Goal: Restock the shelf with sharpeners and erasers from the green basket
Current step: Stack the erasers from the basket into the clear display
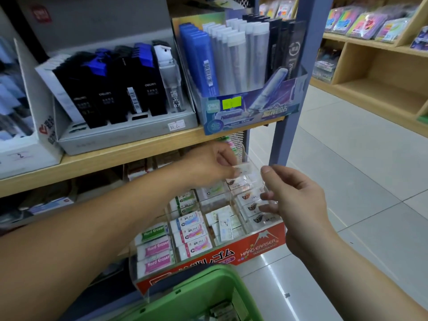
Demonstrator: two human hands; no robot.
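Pinching a small wrapped eraser (243, 169) between thumb and fingertips of the left hand (213, 162) at the middle of the frame, just above the back compartments of the clear eraser display (259, 247). Holds the right hand (296, 202) just right of that, thumb raised, fingers loosely curled beside the display's right wall, nothing seen in its grip; cannot tell whether the fingertips touch the clear wall. Below both hands, compartments packed with wrapped erasers: green and pink "Hard Eraser" packs (154, 249) at lower left, white packs with pink and blue print in the middle, fish-print packs (252, 205) at right. Red front panel reading "HARD ERASER". Green basket (203, 290) at the bottom edge, just in front of the display, a few small packs (222, 311) inside. Wooden shelf board (115, 156) above, carrying boxes of slim black, blue and clear cases (111, 89).
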